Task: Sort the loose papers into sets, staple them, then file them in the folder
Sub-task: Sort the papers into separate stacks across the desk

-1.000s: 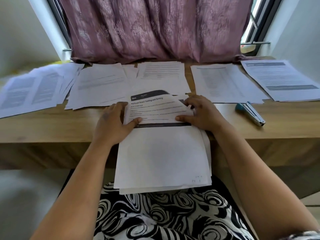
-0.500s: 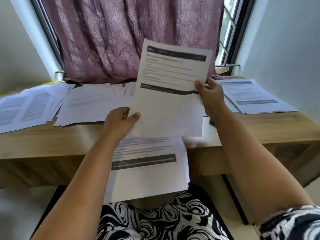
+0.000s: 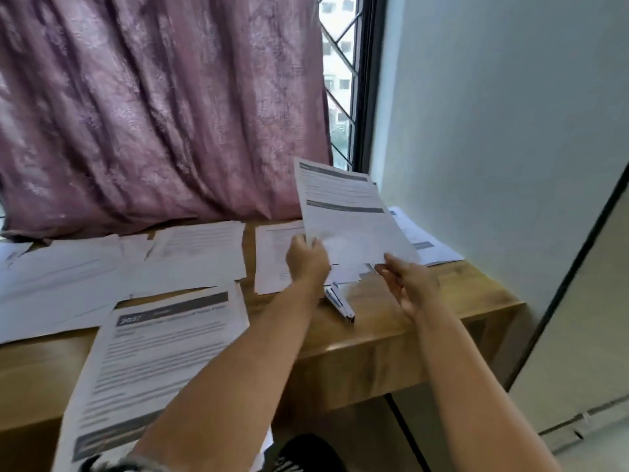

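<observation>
My left hand [image 3: 308, 258] grips the lower left corner of a printed sheet [image 3: 347, 226] with dark header bars and holds it tilted above the right end of the wooden desk [image 3: 425, 311]. My right hand [image 3: 408, 284] hangs just under the sheet's lower right edge with relaxed fingers; the blur hides whether it touches the paper. A set of printed pages [image 3: 163, 352] lies over the desk's near edge by my left forearm. The stapler [image 3: 340, 303] lies on the desk between my arms. No folder is in view.
Several paper piles are spread across the desk: one under the held sheet [image 3: 275, 257], one at the far right [image 3: 422, 240], others in the middle [image 3: 197, 253] and left [image 3: 58, 277]. A purple curtain [image 3: 153, 114] hangs behind; a wall [image 3: 493, 131] closes the right side.
The sheet lifted off the near stack has travelled right and down toward the right-hand piles. My right hand has let go of its side edge and my view has turned right.
</observation>
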Available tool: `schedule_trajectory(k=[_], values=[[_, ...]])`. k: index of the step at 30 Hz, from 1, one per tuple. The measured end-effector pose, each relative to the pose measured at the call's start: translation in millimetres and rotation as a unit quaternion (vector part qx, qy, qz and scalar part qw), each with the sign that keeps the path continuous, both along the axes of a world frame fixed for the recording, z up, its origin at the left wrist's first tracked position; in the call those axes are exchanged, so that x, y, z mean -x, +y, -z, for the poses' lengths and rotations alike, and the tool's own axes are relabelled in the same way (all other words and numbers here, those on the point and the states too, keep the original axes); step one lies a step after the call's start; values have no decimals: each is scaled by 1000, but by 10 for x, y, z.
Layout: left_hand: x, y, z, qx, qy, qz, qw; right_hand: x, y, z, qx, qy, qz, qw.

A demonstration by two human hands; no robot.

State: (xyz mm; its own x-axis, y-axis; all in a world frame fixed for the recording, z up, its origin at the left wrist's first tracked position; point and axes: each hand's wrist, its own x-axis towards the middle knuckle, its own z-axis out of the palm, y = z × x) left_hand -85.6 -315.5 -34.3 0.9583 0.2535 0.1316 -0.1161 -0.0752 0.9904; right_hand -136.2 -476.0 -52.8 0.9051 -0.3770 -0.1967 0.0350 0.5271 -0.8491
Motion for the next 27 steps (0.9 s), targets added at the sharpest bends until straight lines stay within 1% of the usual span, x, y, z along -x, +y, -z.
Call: schedule_trajectory(k=[2,3,4,5,6,9,11,13,14,16,18,19,20,22,23,25,27], values=[[-77,-303,10,5,8,20,1000,-109,-178,105,89,23,103,990],[-120,-424,13,3,13,37,999,-166,-268,155,164,41,150,974],[-164,-516,16,-3,24,58,998,-231,-361,200,249,63,183,949],[-224,-608,26,-21,30,79,996,-300,-458,226,326,86,202,919],[-277,-677,30,-52,34,98,993,-370,-559,239,382,97,214,894],[-415,-836,64,-156,25,119,980,-527,-819,242,476,100,236,842],[-499,-932,106,-196,25,132,971,-594,-937,247,493,101,249,828],[-550,-999,156,-241,26,134,961,-627,-991,266,492,110,254,826],[-567,-1011,175,-286,16,123,950,-632,-995,277,492,115,256,824],[-572,-1007,193,-388,-12,101,916,-625,-997,293,483,112,259,829],[-534,-951,127,-446,-46,65,891,-598,-990,284,463,101,268,839],[-490,-895,53,-450,-65,50,889,-567,-968,272,467,101,271,836],[-442,-837,-40,-437,-84,44,894,-545,-957,272,479,99,276,828],[-327,-624,-237,-407,-103,57,906,-483,-868,273,502,82,280,814],[-253,-448,-312,-406,-102,62,906,-447,-764,260,502,76,271,818],[-72,-5,-379,-412,-62,63,907,-423,-450,199,487,67,211,845],[171,516,-294,-379,10,71,923,-363,32,148,488,26,132,862]])
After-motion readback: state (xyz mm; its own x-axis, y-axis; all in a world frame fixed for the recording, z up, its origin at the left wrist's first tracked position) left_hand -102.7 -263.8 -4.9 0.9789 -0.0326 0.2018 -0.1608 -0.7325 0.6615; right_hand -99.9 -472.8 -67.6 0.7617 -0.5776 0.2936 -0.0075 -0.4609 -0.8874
